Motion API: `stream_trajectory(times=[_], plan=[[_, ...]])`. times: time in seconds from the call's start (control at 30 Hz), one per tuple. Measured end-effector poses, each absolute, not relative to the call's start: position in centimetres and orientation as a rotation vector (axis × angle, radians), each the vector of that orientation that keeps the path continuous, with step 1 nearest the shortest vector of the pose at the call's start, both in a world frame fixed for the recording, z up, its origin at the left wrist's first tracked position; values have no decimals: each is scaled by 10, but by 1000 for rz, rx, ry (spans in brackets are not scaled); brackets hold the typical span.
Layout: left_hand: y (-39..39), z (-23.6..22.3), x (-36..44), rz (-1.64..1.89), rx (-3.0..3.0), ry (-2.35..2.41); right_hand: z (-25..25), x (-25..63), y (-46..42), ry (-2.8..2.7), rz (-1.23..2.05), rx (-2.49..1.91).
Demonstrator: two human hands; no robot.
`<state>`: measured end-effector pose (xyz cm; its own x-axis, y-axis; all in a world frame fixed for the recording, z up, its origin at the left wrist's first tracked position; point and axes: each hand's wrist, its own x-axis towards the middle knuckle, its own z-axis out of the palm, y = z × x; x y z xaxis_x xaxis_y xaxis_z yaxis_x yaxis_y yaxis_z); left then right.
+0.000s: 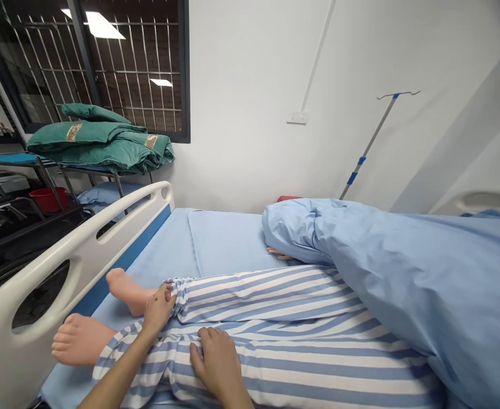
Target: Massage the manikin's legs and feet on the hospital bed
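A manikin lies on the bed in blue-and-white striped trousers [284, 352], its bare feet towards the left end. My left hand [159, 309] is closed at the gathered cuff [182, 295] of the far trouser leg, just above the far foot [126, 291]. Its fingertips curl over the ankle, partly hidden. My right hand [218, 360] rests on the near trouser leg, around the shin, with thumb and fingers apart and nothing held. The near foot [82, 339] sticks out of its cuff. A light blue quilt [403, 267] covers the upper body; fingers of a manikin hand [280, 253] show beneath its edge.
The white footboard [77, 250] stands at the left end of the bed. Green folded bedding [100, 139] lies on a rack by the barred window. An IV pole [371, 145] rises behind the quilt, near a wall socket [296, 117]. A red bucket [49, 199] sits far left.
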<state>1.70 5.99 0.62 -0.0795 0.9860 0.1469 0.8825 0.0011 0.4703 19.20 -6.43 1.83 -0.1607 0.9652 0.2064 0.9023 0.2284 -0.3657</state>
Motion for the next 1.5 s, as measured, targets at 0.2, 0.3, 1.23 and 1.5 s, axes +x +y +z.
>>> stream_trajectory(times=[0.2, 0.3, 1.23, 1.5], plan=[[50, 26, -26, 571, 2140, 2231, 19, 192, -65, -2123, 220, -1713], [45, 38, -48, 406, 2407, 2394, 20, 192, -65, -2127, 220, -1717], [94, -14, 8, 812, 2649, 2122, 19, 192, -62, -2107, 295, -1719], [94, -14, 8, 807, 2578, 2107, 36, 169, -28, -1993, 342, -1636]])
